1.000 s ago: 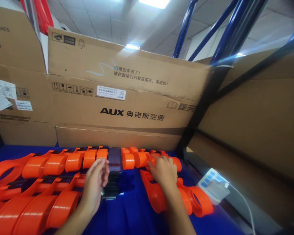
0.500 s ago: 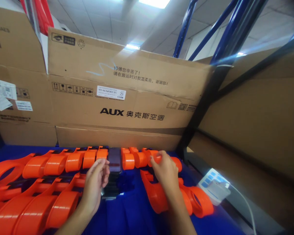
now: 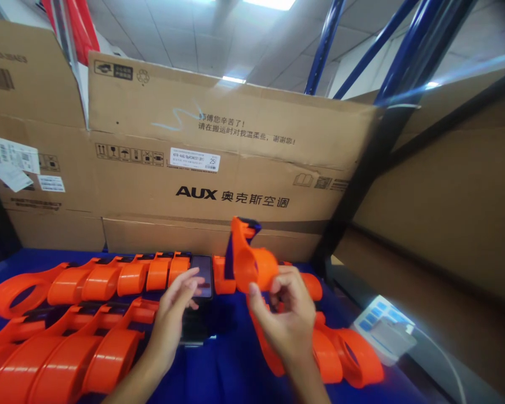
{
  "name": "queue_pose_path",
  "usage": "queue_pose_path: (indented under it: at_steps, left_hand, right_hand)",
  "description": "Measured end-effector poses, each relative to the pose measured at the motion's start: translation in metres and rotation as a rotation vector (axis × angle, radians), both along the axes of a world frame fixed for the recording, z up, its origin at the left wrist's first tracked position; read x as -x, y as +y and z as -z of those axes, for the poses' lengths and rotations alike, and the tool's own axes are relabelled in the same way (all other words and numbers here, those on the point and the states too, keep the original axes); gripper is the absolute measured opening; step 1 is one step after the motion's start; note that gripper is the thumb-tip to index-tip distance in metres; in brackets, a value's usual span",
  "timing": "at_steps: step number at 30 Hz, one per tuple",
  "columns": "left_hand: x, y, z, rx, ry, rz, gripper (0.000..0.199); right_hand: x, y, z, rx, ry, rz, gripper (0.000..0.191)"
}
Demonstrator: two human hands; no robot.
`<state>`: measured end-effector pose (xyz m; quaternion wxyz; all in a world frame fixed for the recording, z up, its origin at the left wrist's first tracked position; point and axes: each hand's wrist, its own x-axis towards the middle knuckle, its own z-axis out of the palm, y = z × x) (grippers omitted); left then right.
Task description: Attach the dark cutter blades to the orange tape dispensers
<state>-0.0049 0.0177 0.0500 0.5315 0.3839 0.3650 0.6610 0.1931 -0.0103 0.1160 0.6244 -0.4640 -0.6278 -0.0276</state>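
My right hand pinches an orange plastic tape dispenser by its ring and holds it up, its arm with a dark end pointing upward. My left hand is open, fingers apart and holding nothing, near a dark phone on the blue surface. Left of that hand, more orange dispensers stand in two rows, a back row and a front row. Others, including one dispenser, lie right of and behind my right hand, partly hidden. Dark pieces lie between my hands, too blurred to name.
A tall cardboard panel with printing closes off the back of the blue surface. Blue and black rack posts rise at the right. A white power strip with a plug and cable lies at the right edge.
My right hand has lifted an orange tape dispenser out of the back right group. My left hand has shifted slightly right, and its fingers have spread. The view has moved a little.
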Motion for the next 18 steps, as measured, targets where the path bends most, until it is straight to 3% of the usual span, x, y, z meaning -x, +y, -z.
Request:
queue_pose_path:
  at_steps: [3, 6, 10, 16, 18]
  left_hand:
    - [-0.003, 0.001, 0.001, 0.028, -0.100, 0.002, 0.048]
    - [-0.004, 0.000, -0.001, 0.081, -0.251, 0.065, 0.042]
    - [-0.002, -0.003, -0.004, 0.159, -0.378, 0.140, 0.041]
    - [-0.004, -0.005, -0.003, 0.180, -0.360, 0.086, 0.044]
    - [-0.006, -0.005, -0.005, 0.149, -0.333, 0.082, 0.047]
  right_hand:
    - [0.023, -0.009, 0.008, 0.068, -0.091, -0.241, 0.030]
    - [0.039, -0.016, 0.015, 0.138, -0.149, -0.373, 0.034]
    - [0.040, -0.016, 0.022, 0.241, -0.139, -0.534, 0.034]
    - [0.031, 0.009, 0.031, 0.401, 0.185, -0.429, 0.032]
    - [0.032, 0.017, 0.033, 0.479, 0.249, -0.462, 0.033]
